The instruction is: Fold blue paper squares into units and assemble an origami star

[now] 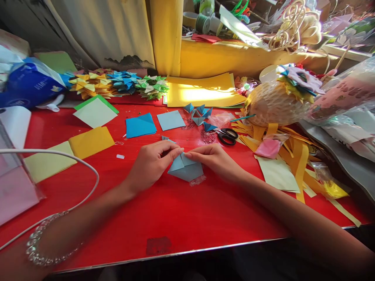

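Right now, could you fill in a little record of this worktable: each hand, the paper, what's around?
Left hand: pinching the folded blue paper
Right hand: pinching the same paper
Paper state: partly folded, lower edge pointed
Beyond the hands: bright blue stack, pale blue stack, black-handled scissors
Right side: yellow paper strips
Surface: red tabletop

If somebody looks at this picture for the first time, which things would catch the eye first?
Probably the bright red tabletop, with the left hand and right hand meeting near its middle over a folded light-blue paper. Next, perhaps, the spiky yellow, blue and green-and-white paper clusters along the back, left of centre. The black scissor handles also stand out, just beyond the right hand.
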{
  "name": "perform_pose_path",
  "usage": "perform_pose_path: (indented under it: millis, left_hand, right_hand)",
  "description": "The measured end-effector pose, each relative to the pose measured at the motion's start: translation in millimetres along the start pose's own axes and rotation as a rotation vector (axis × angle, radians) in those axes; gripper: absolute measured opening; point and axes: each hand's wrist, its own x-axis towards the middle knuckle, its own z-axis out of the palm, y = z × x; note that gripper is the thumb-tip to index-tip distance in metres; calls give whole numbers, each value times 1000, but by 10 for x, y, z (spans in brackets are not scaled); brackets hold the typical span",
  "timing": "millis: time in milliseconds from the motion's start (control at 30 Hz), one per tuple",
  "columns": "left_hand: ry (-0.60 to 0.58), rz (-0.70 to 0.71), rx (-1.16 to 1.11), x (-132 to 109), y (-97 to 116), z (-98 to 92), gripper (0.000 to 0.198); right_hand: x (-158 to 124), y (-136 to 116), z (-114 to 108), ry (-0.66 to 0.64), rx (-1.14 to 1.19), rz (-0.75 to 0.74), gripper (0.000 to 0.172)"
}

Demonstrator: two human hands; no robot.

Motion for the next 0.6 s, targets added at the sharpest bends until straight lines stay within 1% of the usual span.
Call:
perform_pose_path:
  millis: [200, 400, 467, 533, 600]
  left_hand:
    - [-11, -6, -27, 11, -14, 6, 26]
    - [-108, -58, -119, 39, -49, -8, 26]
    - [-124, -71, -137, 43, -50, -9, 25]
    - [-127, -80, -153, 45, -46, -6, 24]
    - [-99, -103, -180, 47, -44, -3, 24]
  right_hand:
    - [16, 12, -19, -6, 0, -3, 39]
    - [27, 25, -37, -49, 8, -6, 37]
    - [29, 23, -35, -64, -6, -12, 37]
    - [33, 17, -41, -71, -33, -14, 37]
    - [40, 6, -62, -52, -67, -21, 36]
